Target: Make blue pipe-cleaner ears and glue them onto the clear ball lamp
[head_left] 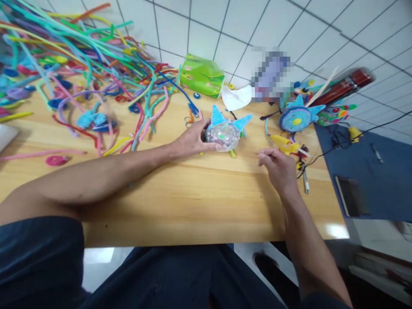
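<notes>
My left hand (196, 139) grips a clear rounded plastic craft piece (224, 135) from its left side, with the thumb toward me and the fingers partly hidden behind it. Two pointed blue ears (243, 122) made of pipe cleaner stick up from its top. Small yellow bits show at its underside. To the right, apart from the piece, my right hand (277, 167) is closed with thumb and fingers pressed together; whether anything small sits in them cannot be seen. Just beyond that hand lies a yellow glue gun (285, 143) with a black cord.
Loose pipe cleaners (96, 56) pile up at the left. A green packet (202, 76), white paper (236, 98) and scissors (189, 121) lie toward the wall. At the right are a blue round eared craft (295, 119), a pen (305, 180) and a dark red cylinder (346, 86).
</notes>
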The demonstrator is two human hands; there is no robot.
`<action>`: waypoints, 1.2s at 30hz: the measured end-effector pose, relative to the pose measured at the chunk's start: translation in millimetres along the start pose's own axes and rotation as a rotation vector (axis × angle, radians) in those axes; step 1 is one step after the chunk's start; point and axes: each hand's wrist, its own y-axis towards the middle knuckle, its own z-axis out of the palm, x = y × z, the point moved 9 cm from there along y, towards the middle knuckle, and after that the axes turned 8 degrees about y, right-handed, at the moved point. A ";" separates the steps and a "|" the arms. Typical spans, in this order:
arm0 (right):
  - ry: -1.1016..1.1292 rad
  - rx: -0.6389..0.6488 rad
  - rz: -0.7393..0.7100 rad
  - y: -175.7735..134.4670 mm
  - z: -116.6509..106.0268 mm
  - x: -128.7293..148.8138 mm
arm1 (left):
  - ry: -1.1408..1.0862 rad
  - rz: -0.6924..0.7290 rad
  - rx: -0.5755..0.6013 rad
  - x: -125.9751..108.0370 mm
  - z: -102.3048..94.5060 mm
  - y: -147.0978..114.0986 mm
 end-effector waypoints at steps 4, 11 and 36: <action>0.132 -0.194 0.091 15.9 -21.4 -20.3 | -0.004 -0.019 0.059 2.1 4.2 -3.5; 0.258 -0.368 -0.071 22.4 -48.5 3.1 | 0.034 -0.039 0.041 5.1 0.4 -8.7; -0.593 0.282 -0.382 -53.5 40.8 -37.0 | 0.032 0.004 0.040 4.6 5.1 -4.3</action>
